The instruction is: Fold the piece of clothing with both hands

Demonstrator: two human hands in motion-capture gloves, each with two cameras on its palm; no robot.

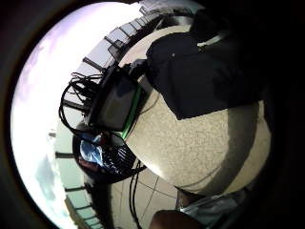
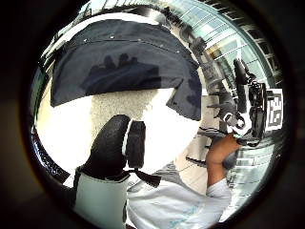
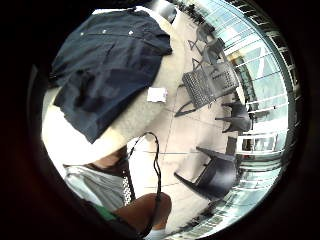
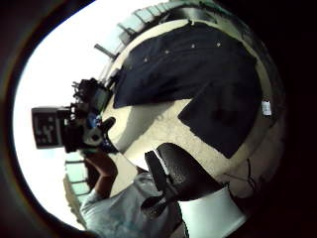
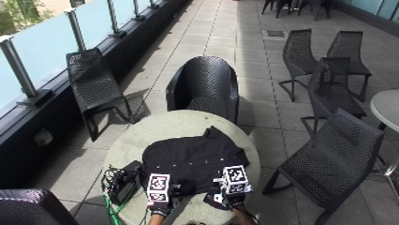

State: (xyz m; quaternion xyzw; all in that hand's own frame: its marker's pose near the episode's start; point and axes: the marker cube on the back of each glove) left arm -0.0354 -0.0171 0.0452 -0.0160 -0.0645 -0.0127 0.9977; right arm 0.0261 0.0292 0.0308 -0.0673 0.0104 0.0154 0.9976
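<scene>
The round table (image 5: 181, 123) occupies the lower centre of the outside view. A dark shirt (image 5: 190, 161) lies on it, spread mostly flat, one edge turned in at the lower right. Judgement: folding is at an early stage; most folds remain. A black device (image 5: 124, 183) with cables sits at the table's lower left. The left hand (image 5: 159, 202) and right hand (image 5: 233, 200) hover at the shirt's near edge; whether their fingers grip cloth cannot be determined.
</scene>
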